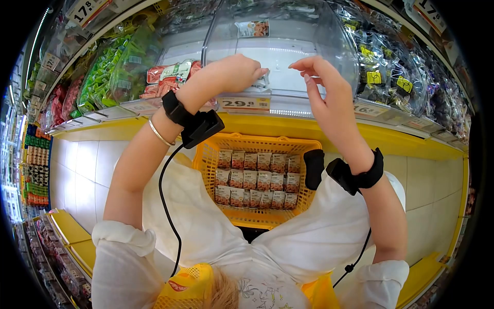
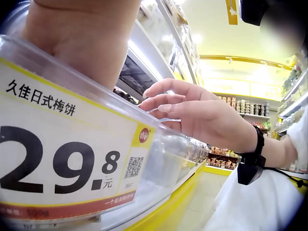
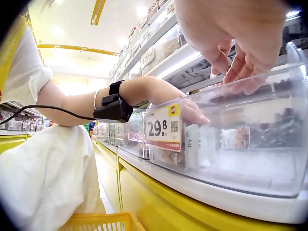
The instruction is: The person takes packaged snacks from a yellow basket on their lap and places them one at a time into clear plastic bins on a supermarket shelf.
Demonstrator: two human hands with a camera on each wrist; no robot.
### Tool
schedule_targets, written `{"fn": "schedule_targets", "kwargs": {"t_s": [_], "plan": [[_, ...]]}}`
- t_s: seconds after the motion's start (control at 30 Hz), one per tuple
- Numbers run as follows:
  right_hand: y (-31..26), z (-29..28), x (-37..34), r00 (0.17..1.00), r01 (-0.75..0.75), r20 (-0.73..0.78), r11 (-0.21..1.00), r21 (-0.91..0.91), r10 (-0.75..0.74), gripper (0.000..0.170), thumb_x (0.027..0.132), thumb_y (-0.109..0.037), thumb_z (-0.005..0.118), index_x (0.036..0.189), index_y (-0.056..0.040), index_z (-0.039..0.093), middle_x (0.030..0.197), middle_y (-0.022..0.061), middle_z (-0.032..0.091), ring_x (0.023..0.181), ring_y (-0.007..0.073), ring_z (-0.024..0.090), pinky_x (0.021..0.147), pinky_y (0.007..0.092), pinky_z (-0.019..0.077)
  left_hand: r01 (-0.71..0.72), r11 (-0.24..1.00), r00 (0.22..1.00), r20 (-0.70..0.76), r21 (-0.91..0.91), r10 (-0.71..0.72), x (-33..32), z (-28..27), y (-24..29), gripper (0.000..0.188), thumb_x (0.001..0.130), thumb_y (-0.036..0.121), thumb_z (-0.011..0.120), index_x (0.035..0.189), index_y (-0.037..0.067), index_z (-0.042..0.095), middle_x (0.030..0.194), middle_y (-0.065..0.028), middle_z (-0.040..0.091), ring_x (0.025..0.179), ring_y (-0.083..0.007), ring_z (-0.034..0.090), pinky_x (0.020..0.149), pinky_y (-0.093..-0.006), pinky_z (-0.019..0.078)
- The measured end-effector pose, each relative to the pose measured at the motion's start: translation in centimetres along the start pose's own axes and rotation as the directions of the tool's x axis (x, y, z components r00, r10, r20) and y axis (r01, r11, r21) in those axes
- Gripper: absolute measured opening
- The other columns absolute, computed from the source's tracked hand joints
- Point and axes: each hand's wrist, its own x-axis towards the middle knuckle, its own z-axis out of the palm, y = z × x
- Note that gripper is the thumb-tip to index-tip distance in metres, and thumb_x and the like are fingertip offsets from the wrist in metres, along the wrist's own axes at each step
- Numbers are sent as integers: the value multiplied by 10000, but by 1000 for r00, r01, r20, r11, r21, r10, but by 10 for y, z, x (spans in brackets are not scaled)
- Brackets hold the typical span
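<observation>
My left hand [image 1: 239,72] reaches over the front wall of a clear plastic bin [image 1: 288,85], behind a 29.8 price tag [image 1: 244,104]. Its fingers are down at several small snack packets [image 3: 195,144] standing upright inside the bin's front left corner; their grip is partly hidden. My right hand [image 1: 329,90] hovers over the bin's right side, fingers loosely bent and holding nothing. Another snack packet [image 1: 253,29] lies by itself on the white bin floor farther back. Below, a yellow basket [image 1: 257,139] holds rows of similar snack packets [image 1: 264,180].
Red packets [image 1: 172,77] and green packets [image 1: 105,72] fill bins on the left. Dark packets with yellow labels [image 1: 383,77] fill the bin on the right. The shelf's yellow base [image 1: 288,126] runs behind the basket, between my white-clothed knees. Cables hang from both wrist cameras.
</observation>
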Motion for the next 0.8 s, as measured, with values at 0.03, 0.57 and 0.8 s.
{"fn": "schedule_targets", "kwargs": {"t_s": [0.03,0.57,0.8], "plan": [[0,0,0,1000,0,3,1000,-2,0,209,843,96,474,989,1,590,937,156,632,869,316,614,784,367,481,9,1000,999,47,16,-10,0,-1,1,431,1012,353,378,1022,12,641,955,-251,649,904,-467,577,830,-502,453],[0,2,-2,1000,-3,11,1000,-12,3,201,842,93,484,994,3,581,942,152,632,869,306,618,785,366,480,-66,998,997,33,-4,66,3,2,-4,408,1008,308,369,1189,21,595,1080,-223,649,990,-436,581,878,-472,456],[0,2,-3,1000,1,13,1000,-4,-1,205,837,99,480,993,7,577,940,152,629,870,305,617,787,367,481,-20,1000,999,40,9,20,2,0,-2,423,1013,320,368,1067,-8,630,999,-248,647,951,-451,573,848,-480,457]]}}
